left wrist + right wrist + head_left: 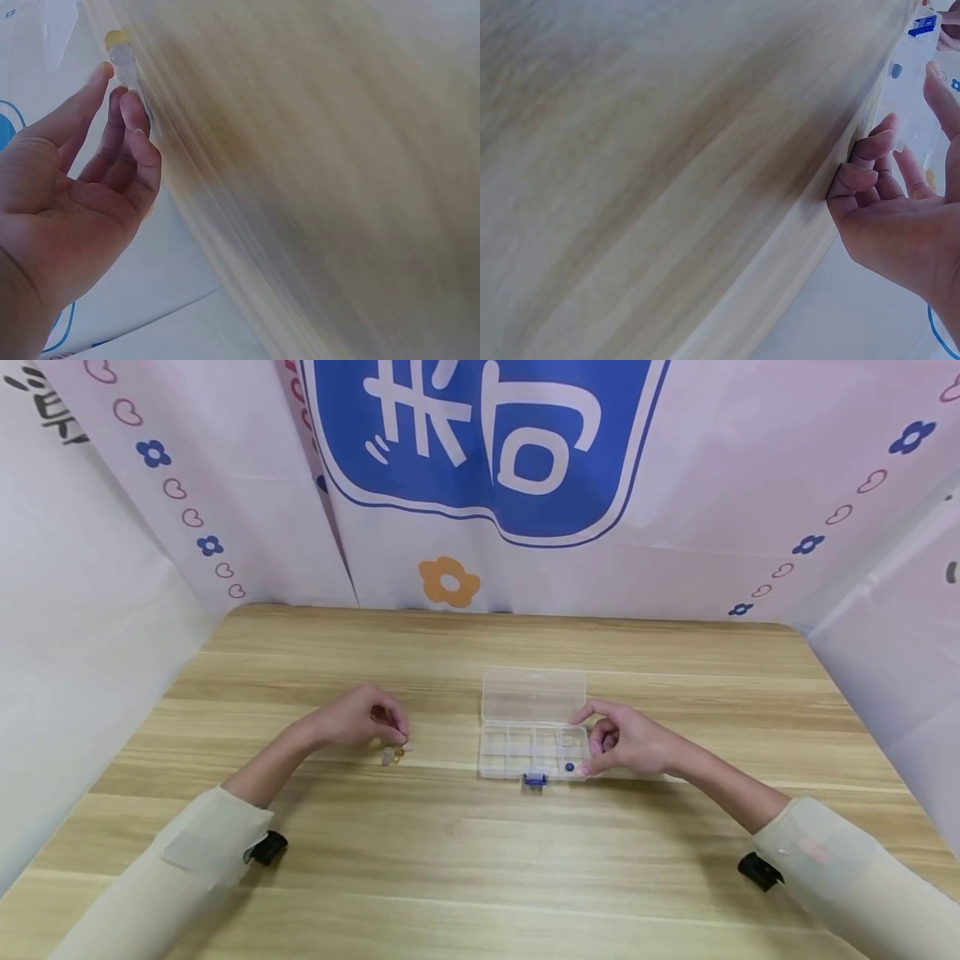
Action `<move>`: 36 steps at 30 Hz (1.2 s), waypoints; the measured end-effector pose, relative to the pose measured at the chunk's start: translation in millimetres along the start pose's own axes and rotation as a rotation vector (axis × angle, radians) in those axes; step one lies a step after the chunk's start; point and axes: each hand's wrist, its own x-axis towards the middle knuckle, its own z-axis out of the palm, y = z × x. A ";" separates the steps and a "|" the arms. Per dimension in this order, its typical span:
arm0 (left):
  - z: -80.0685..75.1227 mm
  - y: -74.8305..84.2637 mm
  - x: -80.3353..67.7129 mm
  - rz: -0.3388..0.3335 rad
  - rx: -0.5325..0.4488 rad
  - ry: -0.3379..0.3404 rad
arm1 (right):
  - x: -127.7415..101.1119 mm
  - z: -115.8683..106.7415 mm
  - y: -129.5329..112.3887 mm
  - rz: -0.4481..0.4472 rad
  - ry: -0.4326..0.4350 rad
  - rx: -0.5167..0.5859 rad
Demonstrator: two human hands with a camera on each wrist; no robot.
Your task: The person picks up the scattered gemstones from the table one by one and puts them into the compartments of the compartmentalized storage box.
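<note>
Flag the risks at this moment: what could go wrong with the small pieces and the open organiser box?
1. The loose small pieces lie bare on the table under the left hand; a fingertip nudge could roll or scatter them.
2. The organiser box has its lid open, and the right hand rests at its right end; a push could slide it and jostle the blue piece out of its compartment.

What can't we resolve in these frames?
- Small pieces by the left hand: too small in the head view; motion-blurred in the left wrist view.
- Organizer box: cut by the frame edge in the right wrist view; contents unclear.
- Right hand: box contact unclear.
</note>
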 end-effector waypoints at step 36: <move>8.0 23.7 14.3 0.046 -0.011 0.177 | 0.3 0.4 2.0 -0.005 -0.007 0.014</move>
